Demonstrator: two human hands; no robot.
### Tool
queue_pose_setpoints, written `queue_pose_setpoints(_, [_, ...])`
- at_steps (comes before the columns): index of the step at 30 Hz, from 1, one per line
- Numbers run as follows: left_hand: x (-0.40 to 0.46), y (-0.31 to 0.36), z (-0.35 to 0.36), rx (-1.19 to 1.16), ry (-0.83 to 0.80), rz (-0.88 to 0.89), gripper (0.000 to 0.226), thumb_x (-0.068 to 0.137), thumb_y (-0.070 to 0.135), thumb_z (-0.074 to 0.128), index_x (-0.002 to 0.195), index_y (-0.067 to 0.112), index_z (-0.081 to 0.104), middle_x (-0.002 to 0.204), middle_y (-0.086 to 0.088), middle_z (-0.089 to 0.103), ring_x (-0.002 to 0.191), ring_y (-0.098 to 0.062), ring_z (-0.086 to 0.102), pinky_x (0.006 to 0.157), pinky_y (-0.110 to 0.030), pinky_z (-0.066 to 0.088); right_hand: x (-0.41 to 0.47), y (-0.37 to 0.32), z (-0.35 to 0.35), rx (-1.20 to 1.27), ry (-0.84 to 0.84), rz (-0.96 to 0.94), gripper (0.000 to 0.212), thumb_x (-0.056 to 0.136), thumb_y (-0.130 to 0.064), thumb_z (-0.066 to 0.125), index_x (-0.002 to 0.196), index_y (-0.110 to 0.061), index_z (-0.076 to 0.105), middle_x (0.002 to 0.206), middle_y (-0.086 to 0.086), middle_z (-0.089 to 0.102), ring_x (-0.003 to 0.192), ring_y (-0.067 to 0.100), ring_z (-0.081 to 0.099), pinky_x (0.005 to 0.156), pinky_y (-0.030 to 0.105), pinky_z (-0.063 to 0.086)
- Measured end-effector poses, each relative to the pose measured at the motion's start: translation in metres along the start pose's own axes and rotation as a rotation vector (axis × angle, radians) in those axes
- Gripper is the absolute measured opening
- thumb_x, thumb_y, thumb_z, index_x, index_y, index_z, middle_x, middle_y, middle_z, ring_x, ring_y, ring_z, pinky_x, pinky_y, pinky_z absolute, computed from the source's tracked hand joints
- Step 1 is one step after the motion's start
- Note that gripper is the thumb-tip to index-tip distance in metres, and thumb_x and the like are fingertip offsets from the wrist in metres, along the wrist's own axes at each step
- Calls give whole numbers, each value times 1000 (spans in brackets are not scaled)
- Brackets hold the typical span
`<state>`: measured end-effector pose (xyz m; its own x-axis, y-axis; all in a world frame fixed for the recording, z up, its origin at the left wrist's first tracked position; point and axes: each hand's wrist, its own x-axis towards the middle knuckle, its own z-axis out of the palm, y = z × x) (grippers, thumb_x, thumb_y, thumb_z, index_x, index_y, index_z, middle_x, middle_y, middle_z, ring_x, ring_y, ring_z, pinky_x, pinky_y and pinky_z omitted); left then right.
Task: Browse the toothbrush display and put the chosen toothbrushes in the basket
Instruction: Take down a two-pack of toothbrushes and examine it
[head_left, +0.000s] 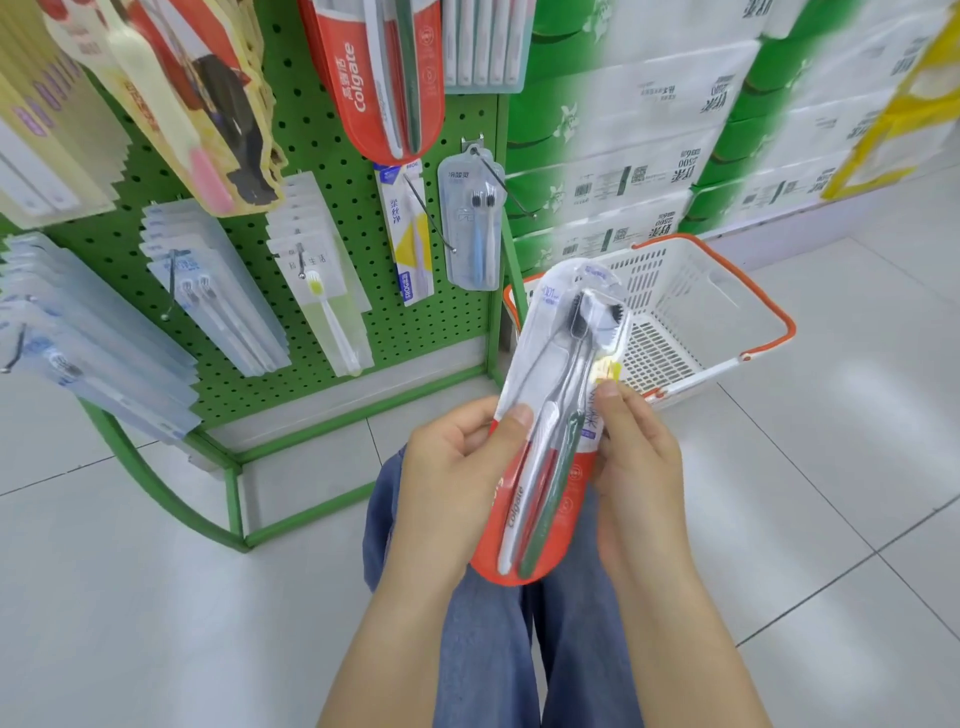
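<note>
Both hands grip a red Colgate toothbrush pack (550, 431) over the lap: left hand (457, 467) with thumb across its front, right hand (636, 452) pinching its right edge. Behind it, a white basket (727, 312) sits on the floor beside the green pegboard display (322, 156).

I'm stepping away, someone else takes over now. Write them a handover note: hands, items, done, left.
Left hand: grips the Colgate toothbrush pack on its left edge, thumb on the front.
Right hand: pinches the pack's right edge.
The pack is held upright over the lap, in front of the basket, not in it.
The basket stands on the floor right of the green pegboard display; nothing shows inside it.
Done: one pack taken in hand.
Left: put this pack in the basket, then pick any others from the display.
</note>
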<state>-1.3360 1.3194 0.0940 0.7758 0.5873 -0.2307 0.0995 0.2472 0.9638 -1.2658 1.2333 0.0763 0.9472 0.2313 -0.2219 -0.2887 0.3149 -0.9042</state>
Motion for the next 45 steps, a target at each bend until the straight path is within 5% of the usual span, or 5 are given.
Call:
queue_pose_setpoints(6, [3,1,-6,236,85,264,26,92,26,66,81,48,73,78,-12,72,65,-13,53,66,-36,49,10,-16,1,-45,98,-78,13,93,-27,59,104,-22,63,93,-5,67,81,5,62,63,18,50])
queue_pose_setpoints(11, [-3,6,-9,424,106,389,20,85,42,61,96,57,67,77,-6,70,65,-7,48,66,-31,48,13,-33,17,-53,38,-80,52,64,-50,66,104,-17,64,89,-8,66,77,6,62,64,24,51])
queue_pose_setpoints(26, [1,3,-9,597,107,441,21,85,43,54,102,55,57,72,-9,64,65,-22,51,65,-27,46,17,-33,16,-33,74,-77,24,88,-25,67,106,-9,65,76,-15,68,76,0,61,83,26,53])
queue_pose_setpoints(36, [4,14,-8,-160,155,81,9,86,14,64,87,16,73,75,-5,75,61,-13,68,61,-26,56,13,-24,-1,-14,-208,134,43,72,-24,76,112,-13,66,95,1,70,83,11,65,75,22,53])
queue_pose_setpoints(45, [8,7,-11,-97,240,41,8,87,24,68,92,19,69,75,-1,74,63,-13,67,67,-33,55,0,-20,-4,23,-425,278,27,77,-15,62,101,-10,72,87,3,74,69,10,66,62,21,55])
